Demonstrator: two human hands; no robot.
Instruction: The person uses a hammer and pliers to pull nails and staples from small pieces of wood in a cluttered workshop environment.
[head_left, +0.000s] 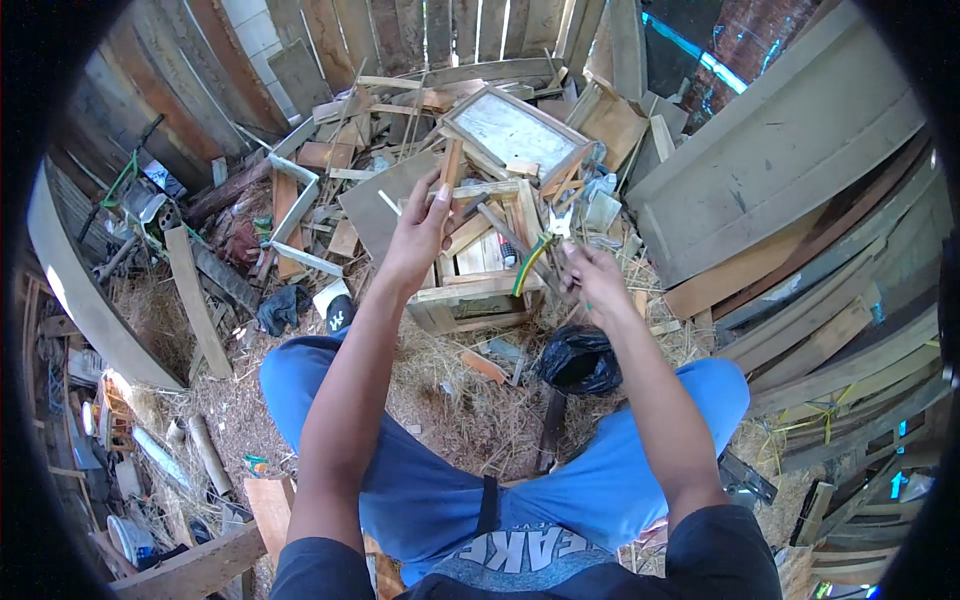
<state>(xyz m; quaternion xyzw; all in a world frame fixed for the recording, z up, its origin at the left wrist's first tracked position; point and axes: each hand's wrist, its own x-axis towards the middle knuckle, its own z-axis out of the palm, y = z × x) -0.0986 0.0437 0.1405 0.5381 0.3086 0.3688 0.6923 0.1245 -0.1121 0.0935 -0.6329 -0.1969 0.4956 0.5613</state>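
Note:
My left hand (428, 222) is closed around a short strip of wood (452, 165) that stands up from its fingers. My right hand (592, 275) grips a pair of pliers (560, 224) with yellow-green handles; the jaws point away from me, and one handle angles down to the left. Between my hands stands a small open wooden box (470, 293) made of rough slats. A hammer (478, 204) lies across the box's top, its head beside my left hand. Inside the box is a small dark tool with a red part (507, 250), partly hidden.
A black plastic bag (580, 362) sits between my knees on straw-covered ground. Beyond the box lie scrap wood and a framed pale panel (520, 133). A large board (780, 170) leans at the right; a curved plank (95, 290) stands at the left.

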